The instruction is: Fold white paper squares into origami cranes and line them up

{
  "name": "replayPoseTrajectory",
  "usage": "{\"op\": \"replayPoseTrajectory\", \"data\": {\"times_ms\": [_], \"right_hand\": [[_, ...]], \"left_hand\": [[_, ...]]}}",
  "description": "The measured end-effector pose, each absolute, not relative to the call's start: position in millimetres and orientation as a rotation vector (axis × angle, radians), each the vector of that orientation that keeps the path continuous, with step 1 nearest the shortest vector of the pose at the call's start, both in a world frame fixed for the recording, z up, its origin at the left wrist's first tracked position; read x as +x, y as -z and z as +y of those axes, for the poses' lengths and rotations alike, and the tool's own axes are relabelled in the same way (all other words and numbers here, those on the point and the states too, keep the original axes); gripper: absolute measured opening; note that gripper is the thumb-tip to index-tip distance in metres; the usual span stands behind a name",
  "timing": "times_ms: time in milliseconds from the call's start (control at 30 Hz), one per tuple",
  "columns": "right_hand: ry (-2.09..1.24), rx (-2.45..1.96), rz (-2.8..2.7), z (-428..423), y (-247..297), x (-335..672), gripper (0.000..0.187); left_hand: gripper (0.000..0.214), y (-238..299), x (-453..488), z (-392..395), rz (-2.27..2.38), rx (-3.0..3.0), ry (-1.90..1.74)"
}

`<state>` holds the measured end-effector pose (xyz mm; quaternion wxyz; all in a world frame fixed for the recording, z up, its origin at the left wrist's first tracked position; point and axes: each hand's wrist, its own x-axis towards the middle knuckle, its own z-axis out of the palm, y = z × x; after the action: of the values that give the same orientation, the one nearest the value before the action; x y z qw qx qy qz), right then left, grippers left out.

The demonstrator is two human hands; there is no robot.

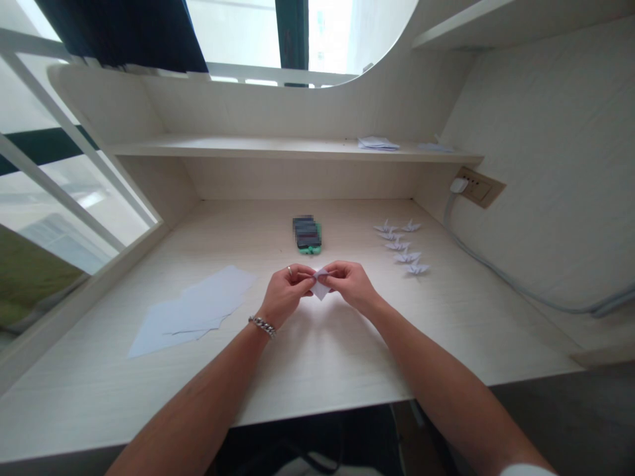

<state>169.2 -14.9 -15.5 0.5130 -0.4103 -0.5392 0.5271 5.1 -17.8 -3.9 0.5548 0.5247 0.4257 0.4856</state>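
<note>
A small piece of folded white paper [321,289] is pinched between my two hands just above the desk, one corner pointing down toward me. My left hand [290,288], with a ring and a chain bracelet at the wrist, grips its left side. On the other side, the thumb and fingers of my right hand [350,283] close on the paper's right edge. Several folded paper cranes [398,246] stand in a loose group to the right. White paper sheets [198,307] lie overlapping on the left of the desk.
A phone [307,234] with a green edge, its screen blurred, lies beyond my hands. Folded papers [378,143] rest on the shelf [278,147]. At right, a grey cable [496,270] runs from the wall socket [481,188]. White rails [59,182] border the desk's left.
</note>
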Motion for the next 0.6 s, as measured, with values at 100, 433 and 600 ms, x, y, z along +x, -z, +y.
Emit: {"op": "replayPoseTrajectory", "data": {"times_ms": [100,433,600], "right_hand": [[-1.313,-0.984,-1.261,-15.1,13.1,170.5,0.025],[-1.373,-1.028,-1.177,-18.8,4.5,170.8,0.024],[-1.328,-1.034,-1.239,-16.3,9.8,170.5,0.022]], "left_hand": [[0.023,1.3,5.9,-19.2,0.983,1.174,-1.163],[0.016,3.9,4.9,-17.5,0.939,1.103,-1.182],[0.028,2.4,5.7,-18.5,0.982,1.142,-1.169]]}}
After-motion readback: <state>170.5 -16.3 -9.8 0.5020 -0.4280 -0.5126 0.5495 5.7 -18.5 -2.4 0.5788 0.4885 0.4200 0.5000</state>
